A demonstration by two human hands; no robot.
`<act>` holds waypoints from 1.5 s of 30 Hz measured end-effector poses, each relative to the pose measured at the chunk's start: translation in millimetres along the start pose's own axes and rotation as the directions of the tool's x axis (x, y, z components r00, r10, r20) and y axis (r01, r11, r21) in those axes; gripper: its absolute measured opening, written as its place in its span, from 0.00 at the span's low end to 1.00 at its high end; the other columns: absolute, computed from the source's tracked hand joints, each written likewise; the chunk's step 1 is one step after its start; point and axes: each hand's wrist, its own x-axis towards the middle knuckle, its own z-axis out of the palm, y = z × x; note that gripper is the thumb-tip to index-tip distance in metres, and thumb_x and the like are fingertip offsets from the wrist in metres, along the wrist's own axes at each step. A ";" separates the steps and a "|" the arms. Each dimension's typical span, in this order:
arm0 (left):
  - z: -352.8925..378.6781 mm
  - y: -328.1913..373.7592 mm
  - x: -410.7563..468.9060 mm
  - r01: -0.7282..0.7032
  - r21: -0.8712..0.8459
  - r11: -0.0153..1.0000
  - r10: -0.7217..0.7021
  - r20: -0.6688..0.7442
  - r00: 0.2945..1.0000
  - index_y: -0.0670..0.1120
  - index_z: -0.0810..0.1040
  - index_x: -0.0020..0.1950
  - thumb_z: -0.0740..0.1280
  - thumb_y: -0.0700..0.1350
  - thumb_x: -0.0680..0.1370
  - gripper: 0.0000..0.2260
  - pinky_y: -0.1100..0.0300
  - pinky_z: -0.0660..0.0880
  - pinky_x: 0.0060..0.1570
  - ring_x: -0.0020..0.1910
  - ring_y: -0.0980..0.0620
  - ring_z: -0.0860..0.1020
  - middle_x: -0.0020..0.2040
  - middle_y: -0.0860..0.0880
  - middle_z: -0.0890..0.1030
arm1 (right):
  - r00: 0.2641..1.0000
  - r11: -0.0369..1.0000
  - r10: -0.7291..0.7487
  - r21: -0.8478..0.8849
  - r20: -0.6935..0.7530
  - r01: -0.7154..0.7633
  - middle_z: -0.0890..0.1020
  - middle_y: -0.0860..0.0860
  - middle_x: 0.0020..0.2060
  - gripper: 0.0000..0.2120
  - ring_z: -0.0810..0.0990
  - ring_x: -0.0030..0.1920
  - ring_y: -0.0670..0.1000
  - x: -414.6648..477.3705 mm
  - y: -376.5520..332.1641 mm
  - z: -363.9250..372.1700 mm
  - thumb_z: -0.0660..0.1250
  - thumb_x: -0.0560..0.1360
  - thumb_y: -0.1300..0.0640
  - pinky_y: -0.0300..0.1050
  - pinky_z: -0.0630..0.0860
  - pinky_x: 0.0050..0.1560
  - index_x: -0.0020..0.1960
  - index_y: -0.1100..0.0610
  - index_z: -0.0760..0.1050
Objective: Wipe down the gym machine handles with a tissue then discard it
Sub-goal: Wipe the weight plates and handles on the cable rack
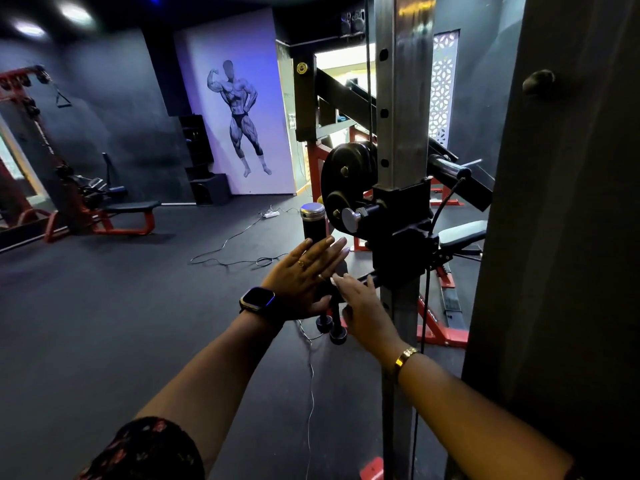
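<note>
A black upright handle (pixel 313 225) with a chrome cap sticks up from the cable machine's carriage (pixel 403 237). My left hand (pixel 304 275), wearing a smartwatch and rings, lies flat with straight fingers just below that handle, its back toward me. My right hand (pixel 362 306) reaches in beside it with fingers stretched over a dark bar under the carriage. Two short black knobbed grips (pixel 332 329) hang just below both hands. I cannot make out a tissue in either hand.
The machine's steel upright (pixel 401 98) with adjustment holes rises at right, beside a dark panel (pixel 561 237). A black pulley wheel (pixel 346 181) sits above the hands. Cables (pixel 242 251) trail over the dark floor. A red bench machine (pixel 104 209) stands at far left.
</note>
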 end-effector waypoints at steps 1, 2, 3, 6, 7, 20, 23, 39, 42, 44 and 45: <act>0.1 -0.4 0.1 -0.006 0.001 1.000 0.006 -0.005 1.000 0.44 0.51 0.79 0.55 0.62 0.75 0.38 0.50 0.42 0.77 0.79 0.46 0.43 0.77 0.45 0.56 | 0.997 0.993 -0.074 -0.089 0.010 0.075 0.76 0.58 0.64 0.27 0.71 0.69 0.59 -0.4 9.2 -5.1 0.60 0.71 0.72 0.67 0.57 0.72 0.70 0.61 0.69; -0.1 -0.3 -0.2 -0.008 0.000 1.000 0.008 -0.006 1.000 0.44 0.52 0.79 0.56 0.62 0.74 0.38 0.50 0.43 0.77 0.79 0.46 0.46 0.78 0.45 0.56 | 0.993 0.977 -0.121 -0.172 0.014 0.122 0.77 0.57 0.63 0.26 0.73 0.67 0.59 0.7 18.7 -9.3 0.57 0.71 0.71 0.66 0.60 0.70 0.68 0.60 0.71; -0.9 0.0 0.0 -0.007 -0.001 1.000 0.007 -0.008 1.000 0.44 0.54 0.78 0.57 0.61 0.74 0.38 0.50 0.43 0.77 0.78 0.45 0.49 0.78 0.45 0.56 | 0.991 0.962 -0.136 -0.239 0.012 0.135 0.78 0.57 0.62 0.26 0.74 0.65 0.59 3.1 26.6 -13.9 0.55 0.71 0.71 0.65 0.62 0.69 0.67 0.60 0.73; -1.6 0.7 0.5 -0.004 -0.003 1.000 0.004 -0.005 1.000 0.44 0.56 0.77 0.58 0.61 0.72 0.38 0.50 0.44 0.76 0.76 0.44 0.56 0.77 0.45 0.57 | 0.997 0.931 -0.066 -0.362 -0.045 0.046 0.79 0.61 0.61 0.26 0.75 0.64 0.62 7.2 31.9 -16.3 0.57 0.68 0.73 0.63 0.61 0.67 0.65 0.64 0.74; -1.5 1.0 0.2 0.000 0.000 1.000 0.000 -0.005 1.000 0.43 0.57 0.77 0.58 0.61 0.72 0.38 0.50 0.44 0.76 0.76 0.44 0.57 0.77 0.45 0.58 | 0.996 0.925 -0.034 -0.381 -0.080 0.001 0.78 0.62 0.61 0.26 0.75 0.64 0.63 5.8 27.8 -12.0 0.57 0.68 0.73 0.62 0.61 0.67 0.65 0.65 0.73; -3.2 3.1 0.0 0.007 0.019 1.000 -0.007 0.005 1.000 0.43 0.56 0.77 0.62 0.61 0.71 0.40 0.49 0.45 0.76 0.76 0.44 0.56 0.78 0.44 0.57 | 0.999 0.957 -0.020 -0.287 0.028 0.027 0.73 0.59 0.68 0.26 0.67 0.70 0.58 -4.5 30.4 -9.1 0.46 0.75 0.68 0.59 0.59 0.71 0.71 0.62 0.66; -4.8 3.8 0.1 0.016 0.009 1.000 -0.016 -0.006 1.000 0.43 0.56 0.77 0.65 0.60 0.70 0.41 0.50 0.45 0.76 0.76 0.45 0.57 0.77 0.45 0.57 | 0.996 0.936 0.059 -0.344 -0.062 -0.077 0.75 0.60 0.66 0.27 0.73 0.67 0.58 4.1 30.3 -14.0 0.49 0.74 0.72 0.59 0.62 0.69 0.70 0.63 0.68; -0.7 4.1 -0.6 0.015 0.033 0.999 -0.015 -0.016 1.000 0.43 0.58 0.77 0.66 0.61 0.70 0.41 0.50 0.45 0.76 0.76 0.44 0.56 0.77 0.45 0.59 | 0.814 0.825 0.561 0.172 -0.148 -0.538 0.51 0.56 0.77 0.30 0.49 0.77 0.54 -9.1 -33.9 5.0 0.45 0.78 0.72 0.37 0.47 0.73 0.78 0.58 0.48; 2.3 4.1 -0.7 0.029 0.022 0.999 -0.028 -0.035 0.999 0.43 0.50 0.79 0.63 0.61 0.71 0.44 0.50 0.41 0.77 0.79 0.45 0.46 0.78 0.45 0.57 | 0.570 0.479 0.821 0.563 -0.017 -0.673 0.63 0.58 0.74 0.27 0.68 0.70 0.58 -7.6 -53.7 0.0 0.50 0.82 0.65 0.48 0.68 0.69 0.79 0.51 0.50; 4.9 4.2 -0.9 0.026 0.024 0.999 -0.025 -0.050 0.998 0.43 0.47 0.80 0.63 0.60 0.71 0.45 0.50 0.41 0.77 0.79 0.46 0.43 0.77 0.44 0.56 | 0.415 0.245 0.907 0.710 0.073 -0.661 0.68 0.62 0.70 0.25 0.72 0.66 0.61 4.5 -62.2 -15.1 0.52 0.83 0.62 0.52 0.73 0.62 0.78 0.54 0.52; 5.4 4.5 -0.8 0.028 0.019 0.999 -0.027 -0.053 0.998 0.43 0.46 0.80 0.64 0.60 0.70 0.46 0.50 0.41 0.77 0.79 0.46 0.43 0.77 0.44 0.56 | 0.355 0.143 0.926 0.753 0.127 -0.643 0.68 0.63 0.70 0.22 0.71 0.67 0.61 13.6 -67.6 -27.7 0.52 0.83 0.59 0.52 0.70 0.61 0.77 0.57 0.55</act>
